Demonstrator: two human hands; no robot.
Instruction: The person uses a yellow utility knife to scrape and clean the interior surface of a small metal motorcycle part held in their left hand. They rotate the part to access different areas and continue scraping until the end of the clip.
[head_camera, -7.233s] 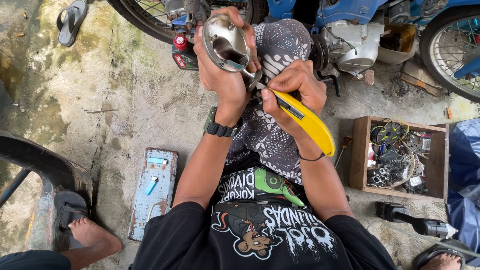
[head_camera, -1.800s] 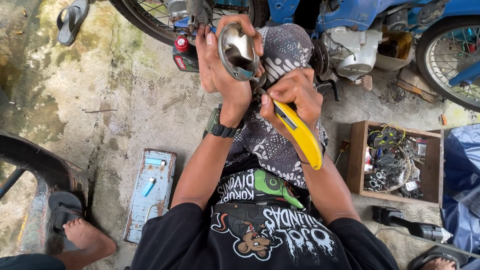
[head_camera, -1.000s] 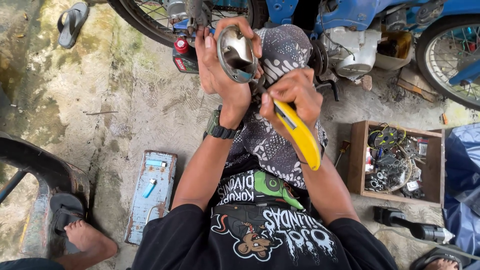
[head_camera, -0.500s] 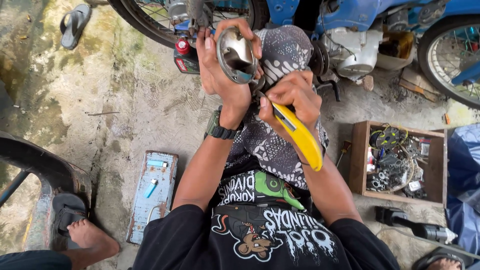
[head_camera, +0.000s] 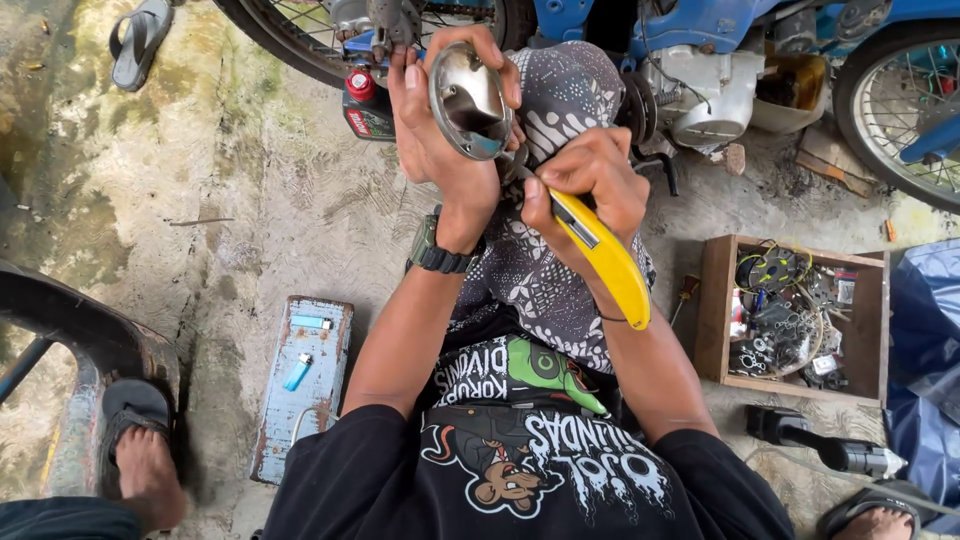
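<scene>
The left hand (head_camera: 440, 140) grips a shiny round metal cover (head_camera: 470, 100) while the right hand (head_camera: 585, 185) squeezes a yellow cutter knife (head_camera: 605, 260) (blade near the fingers (head_camera: 500, 75)), so a slip could cut them.

Both forearms are raised in front of the body, elbows bent and drawn in. The left hand (head_camera: 440, 130) is closed with fingers curled over the top and thumb spread wide, a watch strapped at the wrist. The right hand (head_camera: 585, 185) is clenched just beside it, knuckles turned upward.
</scene>
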